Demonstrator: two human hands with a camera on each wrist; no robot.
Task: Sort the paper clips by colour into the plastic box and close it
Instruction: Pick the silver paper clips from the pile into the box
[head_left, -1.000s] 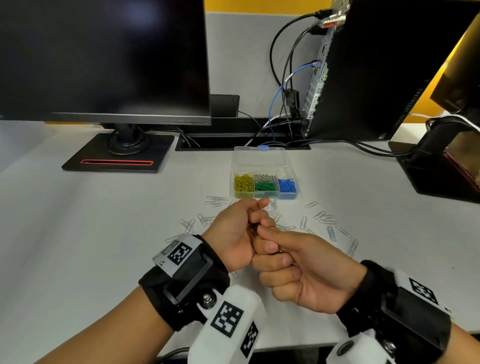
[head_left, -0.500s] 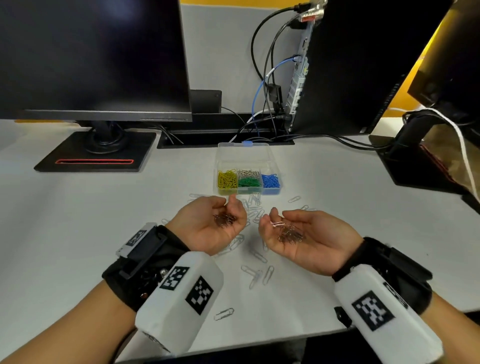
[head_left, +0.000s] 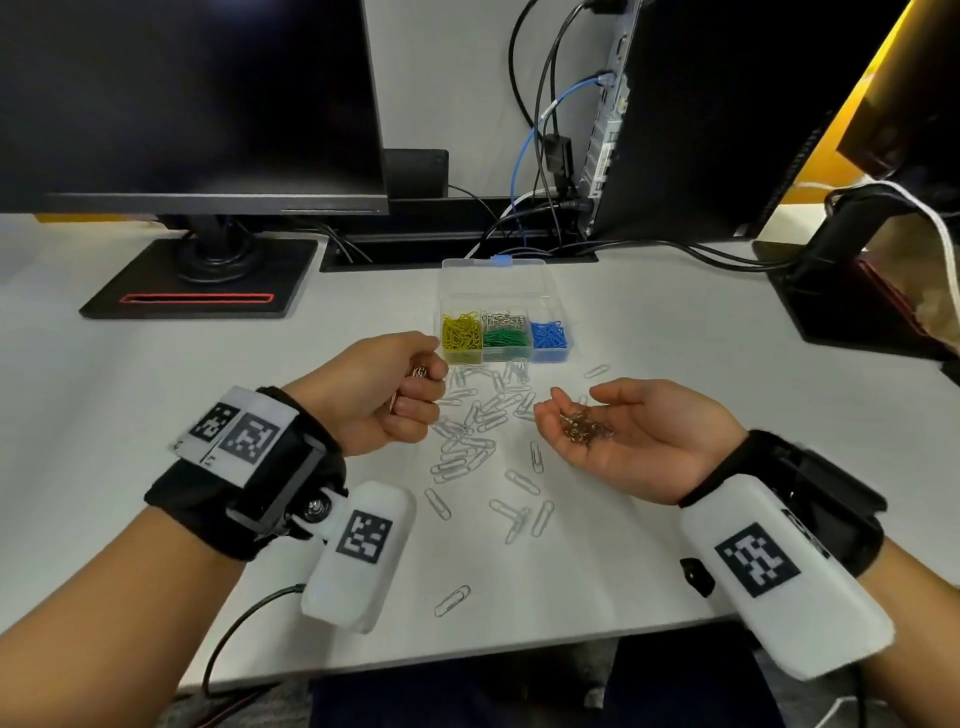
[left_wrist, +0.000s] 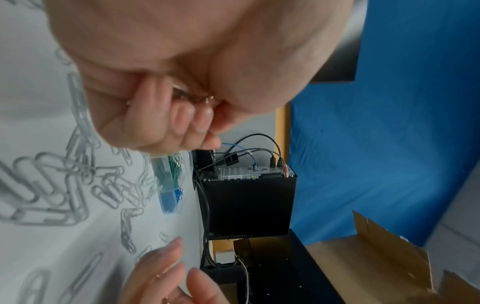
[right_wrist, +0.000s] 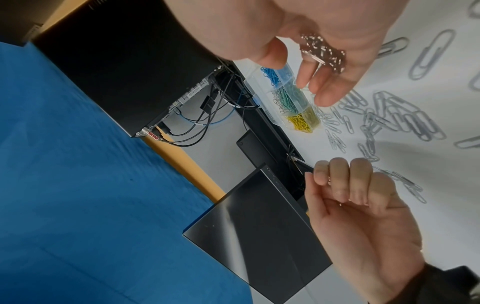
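Note:
The clear plastic box (head_left: 548, 280) stands open at mid-table, its lid laid back. Its front compartments hold yellow clips (head_left: 460, 332), green clips (head_left: 506, 339) with silver ones behind, and blue clips (head_left: 548, 335). My left hand (head_left: 423, 387) is curled into a fist round a bunch of copper paper clips (head_left: 418, 372), just left of the box's front corner. In the left wrist view the copper clips (left_wrist: 205, 99) peek out between curled fingers and palm. My right hand (head_left: 574, 402) lies palm up, cupping a pile of small copper clips (head_left: 584, 430).
Several white paper clips (head_left: 475, 431) lie scattered on the white table (head_left: 156, 415) between my hands and the box; one lone clip (head_left: 453, 600) sits near the front edge. A monitor stand (head_left: 197, 280), cables, a black computer (head_left: 727, 130) and a black stand (head_left: 852, 291) line the back.
Both hands were first pressed together, then opened palm up with copper clips. Now the left hand has turned over and closed round its clips, nearer the box. The right hand stays palm up.

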